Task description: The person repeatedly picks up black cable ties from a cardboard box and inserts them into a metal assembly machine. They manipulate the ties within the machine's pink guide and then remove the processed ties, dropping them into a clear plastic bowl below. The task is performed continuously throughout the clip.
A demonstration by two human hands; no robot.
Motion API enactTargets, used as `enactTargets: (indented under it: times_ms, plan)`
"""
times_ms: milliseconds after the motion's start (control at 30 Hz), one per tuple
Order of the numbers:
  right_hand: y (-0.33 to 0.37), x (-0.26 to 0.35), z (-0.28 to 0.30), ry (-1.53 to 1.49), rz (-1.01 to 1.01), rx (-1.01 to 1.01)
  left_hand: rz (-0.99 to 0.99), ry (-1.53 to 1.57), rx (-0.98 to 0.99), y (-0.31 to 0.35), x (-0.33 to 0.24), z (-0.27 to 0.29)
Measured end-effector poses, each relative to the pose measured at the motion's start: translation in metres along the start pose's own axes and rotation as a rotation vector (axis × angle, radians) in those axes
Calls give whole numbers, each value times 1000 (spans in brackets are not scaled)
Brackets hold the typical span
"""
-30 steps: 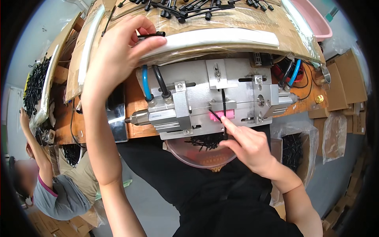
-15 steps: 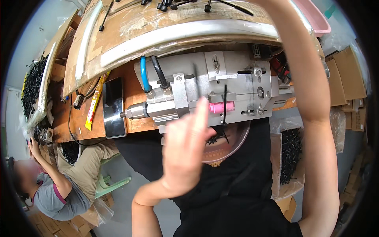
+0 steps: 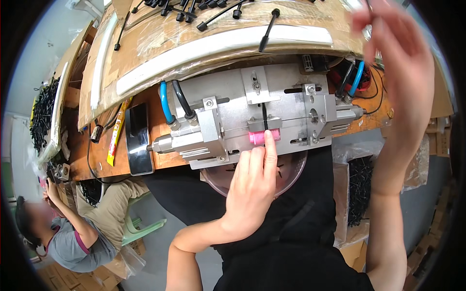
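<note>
On the silver metal fixture (image 3: 290, 107), the left hand (image 3: 251, 194) steadies a thin black rod (image 3: 265, 112) with one straight finger, apparently keeping it seated, other fingers loosely curled. Up goes a blurred right hand (image 3: 400, 53), fingers parted, hold impossible to tell!

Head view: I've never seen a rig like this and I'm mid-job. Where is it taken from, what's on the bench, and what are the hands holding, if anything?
There's no robot here: a wide camera on a person's head looks down, so edges curve. The bare hands are that person's own.

In the middle sits a metal fixture with hoses at both ends. A thin black rod lies across it, near a pink block. The left hand reaches in with its index fingertip over the block, at the rod's near end.

The right hand is raised at upper right, blurred; I can't tell whether it holds anything.

Loose black rods lie on the cardboard beyond.
</note>
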State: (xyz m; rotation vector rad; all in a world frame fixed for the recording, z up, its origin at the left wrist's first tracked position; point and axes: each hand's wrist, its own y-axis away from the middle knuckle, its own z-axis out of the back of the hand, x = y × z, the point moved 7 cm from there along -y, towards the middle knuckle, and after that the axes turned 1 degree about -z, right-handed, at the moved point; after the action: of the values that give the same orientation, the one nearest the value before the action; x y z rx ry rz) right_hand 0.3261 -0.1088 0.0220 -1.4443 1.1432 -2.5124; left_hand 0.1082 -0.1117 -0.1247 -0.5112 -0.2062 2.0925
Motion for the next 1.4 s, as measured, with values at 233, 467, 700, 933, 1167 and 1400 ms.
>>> enactTargets:
  times_ms: [233,467,700,933,1167,1400]
  plan:
    - [166,-4,-93,209,72,235,-172,-76,-509,-115,76,93]
    - [177,-26,-127,284,27,297,-102,201,72,-153,118,98]
    - [109,4,-104,459,226,441,76,25,-304,-47,54,91]
    - [-53,-16,-126,624,593,396,-64,-61,-66,12,-5,11]
    - [-51,5,-58,112,-147,190,74,6,14,3,2,-13]
    - [86,1,-47,-16,-40,195,-61,-11,-165,-41,23,46]
